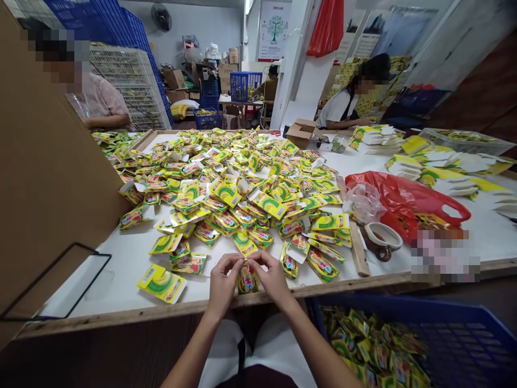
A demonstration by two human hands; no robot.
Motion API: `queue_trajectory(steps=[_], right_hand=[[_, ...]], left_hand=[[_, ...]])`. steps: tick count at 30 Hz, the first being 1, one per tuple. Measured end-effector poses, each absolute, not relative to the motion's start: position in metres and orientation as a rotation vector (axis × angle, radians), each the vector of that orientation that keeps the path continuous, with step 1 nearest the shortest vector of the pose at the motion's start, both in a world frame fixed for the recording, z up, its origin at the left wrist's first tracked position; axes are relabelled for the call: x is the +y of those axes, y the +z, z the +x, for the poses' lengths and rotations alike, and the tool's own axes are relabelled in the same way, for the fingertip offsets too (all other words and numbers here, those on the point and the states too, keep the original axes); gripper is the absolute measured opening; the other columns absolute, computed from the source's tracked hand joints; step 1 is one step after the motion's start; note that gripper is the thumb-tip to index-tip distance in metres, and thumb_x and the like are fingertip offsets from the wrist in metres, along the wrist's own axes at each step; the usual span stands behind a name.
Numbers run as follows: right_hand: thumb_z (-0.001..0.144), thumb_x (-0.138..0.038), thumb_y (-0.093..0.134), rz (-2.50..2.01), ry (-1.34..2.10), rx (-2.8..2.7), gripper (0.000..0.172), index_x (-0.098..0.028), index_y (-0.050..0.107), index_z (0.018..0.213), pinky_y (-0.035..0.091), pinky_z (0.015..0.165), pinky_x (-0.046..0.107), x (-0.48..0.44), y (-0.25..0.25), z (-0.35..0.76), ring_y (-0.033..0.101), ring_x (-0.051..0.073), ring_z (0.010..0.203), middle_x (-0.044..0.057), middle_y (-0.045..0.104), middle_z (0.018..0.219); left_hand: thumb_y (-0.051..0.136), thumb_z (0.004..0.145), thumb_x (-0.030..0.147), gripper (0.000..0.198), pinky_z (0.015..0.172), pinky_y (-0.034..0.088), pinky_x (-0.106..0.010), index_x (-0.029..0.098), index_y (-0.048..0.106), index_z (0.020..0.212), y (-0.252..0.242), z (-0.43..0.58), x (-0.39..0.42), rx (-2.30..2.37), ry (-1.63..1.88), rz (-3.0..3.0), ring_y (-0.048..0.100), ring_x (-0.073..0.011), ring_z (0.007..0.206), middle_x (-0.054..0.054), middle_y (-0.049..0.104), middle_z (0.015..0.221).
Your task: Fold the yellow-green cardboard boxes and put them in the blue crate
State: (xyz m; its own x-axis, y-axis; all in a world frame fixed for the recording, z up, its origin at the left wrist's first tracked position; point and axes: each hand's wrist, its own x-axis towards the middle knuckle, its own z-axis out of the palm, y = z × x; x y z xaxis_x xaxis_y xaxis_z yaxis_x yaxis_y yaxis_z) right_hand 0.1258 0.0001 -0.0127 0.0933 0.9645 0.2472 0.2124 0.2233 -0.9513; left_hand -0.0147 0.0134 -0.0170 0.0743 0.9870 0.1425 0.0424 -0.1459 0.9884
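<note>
Between my two hands, close to the table's front edge, is a small yellow and green printed carton [247,280]. My left hand [225,275] pinches its upper end from the left, thumb and fingers together. From the other side my right hand [267,272] grips the same end, and the fingertips of both hands nearly meet. The fingers partly hide the carton's top. Just beyond them spreads a big heap of similar small cartons [226,194], several with white end flaps sticking out. One carton [161,283] lies apart to the left of my hands.
A blue basket [452,318] of cartons stands below the table at right. Wooden strips [358,250] border the heap. Right of them lie a red plastic bag [404,194], a cup [382,237] and stacked flat cartons [448,178]. A cardboard panel [60,178] rises at left. Co-workers sit beyond.
</note>
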Motion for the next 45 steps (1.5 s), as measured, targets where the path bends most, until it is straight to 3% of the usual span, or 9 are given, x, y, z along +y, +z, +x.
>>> queue_trajectory(steps=[7,12,16,20,23,26,32,38,45], right_hand=[[0.084,-0.029,0.055,-1.269,0.781,-1.398,0.012,-0.021,0.065,0.085,0.049,0.074,0.031,-0.018,0.005,0.133,0.063,0.021,0.082,0.004,0.068,0.085],[0.083,-0.04,0.053,-1.709,0.37,-1.406,0.021,-0.024,0.066,0.085,0.048,0.073,0.033,-0.071,0.046,0.233,0.061,0.024,0.083,0.005,0.067,0.087],[0.076,-0.05,0.055,-2.02,0.109,-1.375,0.031,-0.024,0.067,0.086,0.045,0.053,0.029,-0.104,0.053,0.299,0.06,0.027,0.088,0.008,0.065,0.097],[0.081,-0.046,0.051,-1.928,0.267,-1.393,0.03,-0.021,0.066,0.087,0.048,0.06,0.028,-0.098,0.045,0.275,0.062,0.024,0.087,0.009,0.067,0.095],[0.086,-0.039,0.05,-1.693,0.406,-1.486,0.024,-0.02,0.064,0.085,0.046,0.081,0.032,-0.08,0.047,0.226,0.06,0.023,0.093,0.008,0.067,0.093],[0.088,-0.03,0.05,-1.479,0.5,-1.533,0.016,-0.021,0.062,0.084,0.044,0.087,0.033,-0.064,0.05,0.184,0.059,0.022,0.096,0.008,0.065,0.095],[0.086,-0.022,0.053,-1.206,0.673,-1.524,0.013,-0.022,0.059,0.098,0.045,0.089,0.034,-0.035,0.028,0.127,0.056,0.022,0.106,0.008,0.061,0.112],[0.084,-0.021,0.054,-1.167,0.879,-1.36,0.02,-0.022,0.052,0.105,0.05,0.077,0.029,-0.019,-0.007,0.122,0.063,0.017,0.086,0.003,0.065,0.093],[0.086,-0.027,0.054,-1.22,0.877,-1.445,0.015,-0.02,0.066,0.091,0.049,0.08,0.032,-0.01,-0.009,0.134,0.063,0.021,0.088,0.005,0.068,0.09]], left_hand=[[0.055,0.084,0.028,0.018,0.083,0.048,-0.032,0.021,0.063,0.098,-0.008,-0.022,0.001,1.167,1.244,1.653,0.058,-0.0205,0.099,-0.007,0.062,0.103],[0.058,0.081,0.031,0.031,0.093,0.04,-0.04,0.02,0.054,0.11,0.005,-0.083,0.015,1.807,1.563,1.775,0.05,-0.0252,0.108,-0.01,0.055,0.109],[0.064,0.072,0.039,0.058,0.102,0.029,-0.049,0.018,0.047,0.123,-0.003,-0.14,0.045,2.153,1.321,1.979,0.041,-0.0321,0.119,-0.013,0.051,0.123],[0.049,0.084,0.034,0.028,0.089,0.043,-0.038,0.019,0.061,0.105,-0.006,-0.166,0.066,2.058,1.071,2.107,0.057,-0.0254,0.102,-0.008,0.064,0.11],[0.046,0.086,0.03,0.026,0.084,0.046,-0.034,0.016,0.065,0.096,0.013,-0.166,0.063,2.134,1.393,1.988,0.062,-0.0226,0.093,-0.008,0.069,0.098],[0.051,0.085,0.032,0.024,0.082,0.047,-0.031,0.015,0.065,0.094,0.038,-0.146,0.044,2.06,1.702,1.816,0.063,-0.0206,0.086,-0.006,0.069,0.09],[0.051,0.085,0.031,0.019,0.066,0.047,-0.024,0.017,0.063,0.079,0.032,-0.06,0.013,1.367,1.221,1.815,0.061,-0.0154,0.071,-0.001,0.066,0.075],[0.053,0.086,0.029,0.026,0.071,0.05,-0.025,0.021,0.046,0.11,-0.008,-0.019,0.003,1.102,1.276,1.469,0.062,-0.0138,0.078,-0.001,0.062,0.086],[0.054,0.085,0.027,0.02,0.078,0.052,-0.03,0.02,0.056,0.104,-0.02,-0.03,0.001,1.069,1.141,1.575,0.065,-0.0167,0.084,-0.006,0.064,0.103]])
